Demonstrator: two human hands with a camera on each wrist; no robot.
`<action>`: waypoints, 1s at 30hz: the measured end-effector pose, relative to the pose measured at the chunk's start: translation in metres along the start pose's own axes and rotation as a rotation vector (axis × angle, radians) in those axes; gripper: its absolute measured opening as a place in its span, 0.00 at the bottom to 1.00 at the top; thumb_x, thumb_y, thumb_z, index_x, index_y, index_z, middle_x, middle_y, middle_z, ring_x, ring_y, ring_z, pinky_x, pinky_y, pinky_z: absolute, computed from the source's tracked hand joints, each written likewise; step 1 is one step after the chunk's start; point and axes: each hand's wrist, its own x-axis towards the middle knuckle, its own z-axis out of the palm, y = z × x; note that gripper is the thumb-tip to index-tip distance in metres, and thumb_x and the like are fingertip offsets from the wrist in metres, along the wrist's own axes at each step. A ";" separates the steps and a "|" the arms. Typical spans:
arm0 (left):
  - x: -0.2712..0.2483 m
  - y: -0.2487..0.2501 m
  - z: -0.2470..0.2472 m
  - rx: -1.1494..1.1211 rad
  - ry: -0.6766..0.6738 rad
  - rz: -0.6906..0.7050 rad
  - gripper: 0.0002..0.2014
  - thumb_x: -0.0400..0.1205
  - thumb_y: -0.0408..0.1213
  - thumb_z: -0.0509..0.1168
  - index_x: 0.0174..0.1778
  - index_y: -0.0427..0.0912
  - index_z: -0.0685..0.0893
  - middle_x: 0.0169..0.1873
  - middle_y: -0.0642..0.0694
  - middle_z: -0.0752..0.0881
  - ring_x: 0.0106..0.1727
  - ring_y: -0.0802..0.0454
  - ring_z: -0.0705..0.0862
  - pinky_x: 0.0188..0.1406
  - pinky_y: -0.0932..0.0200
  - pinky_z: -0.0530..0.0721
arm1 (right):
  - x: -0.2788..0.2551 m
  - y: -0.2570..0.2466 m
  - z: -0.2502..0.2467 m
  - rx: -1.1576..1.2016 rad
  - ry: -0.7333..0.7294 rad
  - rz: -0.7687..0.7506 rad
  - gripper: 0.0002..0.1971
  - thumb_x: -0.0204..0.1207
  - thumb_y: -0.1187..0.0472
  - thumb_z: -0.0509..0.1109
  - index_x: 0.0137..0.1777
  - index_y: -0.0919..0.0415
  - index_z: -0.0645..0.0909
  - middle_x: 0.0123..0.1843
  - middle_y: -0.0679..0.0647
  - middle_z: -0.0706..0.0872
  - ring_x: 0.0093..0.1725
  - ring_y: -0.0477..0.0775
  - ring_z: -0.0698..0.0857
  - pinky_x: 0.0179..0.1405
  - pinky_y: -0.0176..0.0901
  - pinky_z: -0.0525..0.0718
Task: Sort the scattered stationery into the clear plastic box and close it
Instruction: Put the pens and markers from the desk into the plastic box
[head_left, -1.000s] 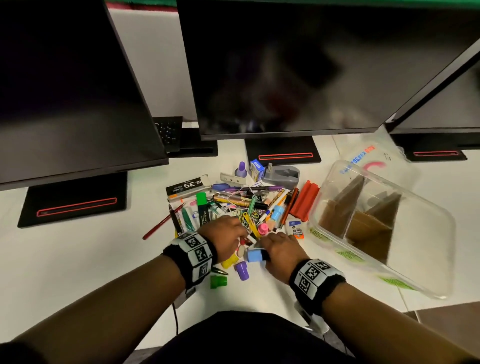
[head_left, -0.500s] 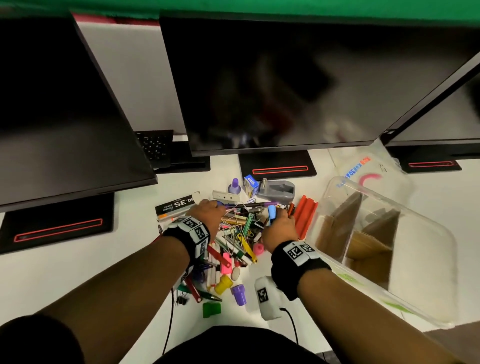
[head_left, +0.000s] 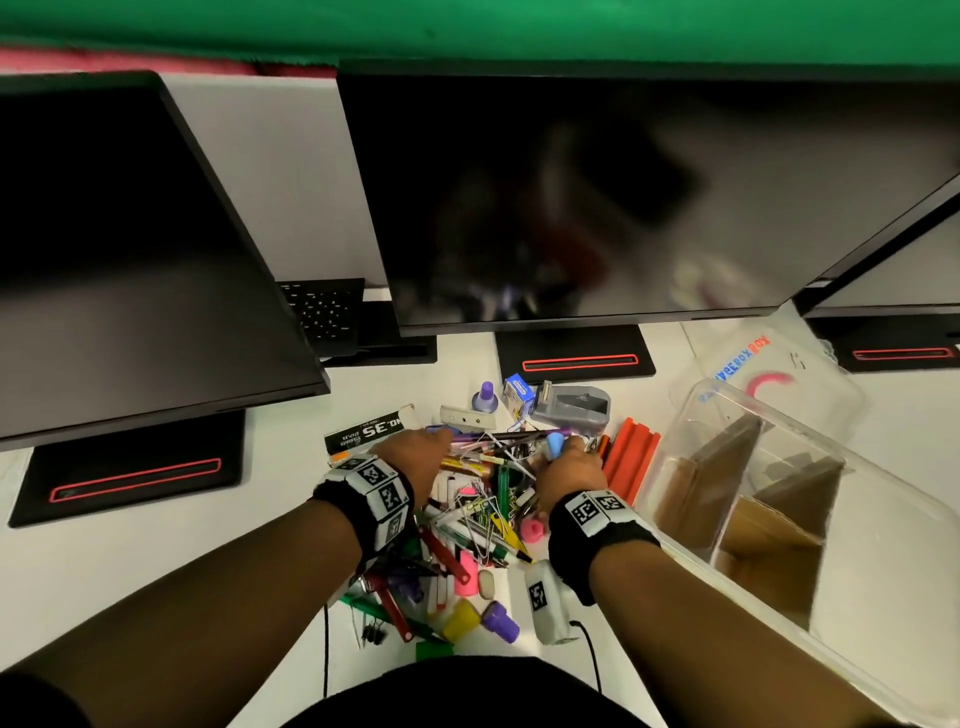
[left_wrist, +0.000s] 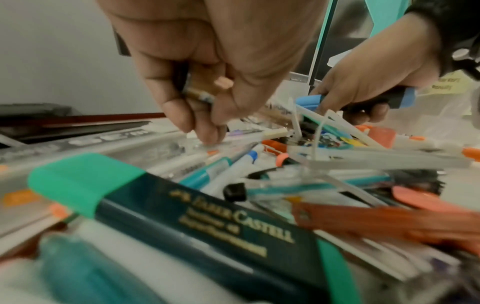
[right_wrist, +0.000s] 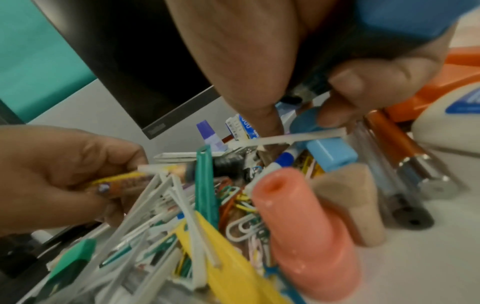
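White desk (head_left: 130, 571) runs under three dark monitors (head_left: 597, 197), with a green wall behind them. At the far left a monitor foot (head_left: 135, 467) with a red stripe sits on the desk. Just right of it, a black staple box (head_left: 366, 434) lies at the pile's left edge.

The left hand (head_left: 415, 457) reaches into the pile (head_left: 467, 525) beside that box; the left wrist view shows its fingers (left_wrist: 182, 98) curled round a yellow-orange pencil (right_wrist: 122, 181), fingertips down among the pens. A green-capped highlighter (left_wrist: 182, 216) lies close under that wrist.

The pile itself is a tangle of pens, paper clips, white cable ties and caps in the middle of the desk. At its back stand a purple-capped bottle (head_left: 485, 397), a small blue box (head_left: 519, 397) and a grey tape dispenser (head_left: 574, 408). At its near edge lie a pink cap (head_left: 531, 530), a yellow cap (head_left: 460, 621) and a purple cap (head_left: 501, 621).

The right hand (head_left: 569, 475) is closed round a blue-capped highlighter (head_left: 555, 444), its fingertips also touching items in the pile. Just right of it lie orange-red bars (head_left: 631, 465).

Further right, the clear box (head_left: 883, 519) stands open on the desk, touching nothing in the pile, with cardboard dividers (head_left: 763, 545) inside. Its lid (head_left: 753, 364) lies behind it.
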 end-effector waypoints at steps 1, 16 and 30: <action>0.001 -0.002 -0.004 0.019 0.003 -0.014 0.30 0.77 0.30 0.64 0.75 0.42 0.62 0.65 0.39 0.78 0.66 0.42 0.78 0.64 0.50 0.79 | 0.003 0.000 0.003 0.017 0.004 0.004 0.29 0.80 0.64 0.63 0.79 0.62 0.57 0.75 0.65 0.68 0.75 0.63 0.68 0.73 0.54 0.74; 0.026 0.009 -0.003 -0.045 0.048 0.035 0.16 0.83 0.43 0.58 0.67 0.46 0.70 0.62 0.45 0.79 0.59 0.45 0.82 0.56 0.51 0.81 | 0.006 0.020 0.015 0.297 0.125 0.003 0.13 0.77 0.63 0.68 0.59 0.66 0.76 0.57 0.63 0.87 0.55 0.63 0.86 0.50 0.47 0.83; 0.022 -0.003 0.005 -0.061 0.105 0.046 0.17 0.84 0.43 0.54 0.70 0.48 0.70 0.63 0.46 0.78 0.61 0.46 0.81 0.57 0.54 0.80 | 0.012 0.020 0.014 0.568 0.191 0.055 0.12 0.76 0.60 0.66 0.53 0.67 0.80 0.40 0.60 0.84 0.39 0.59 0.83 0.41 0.49 0.85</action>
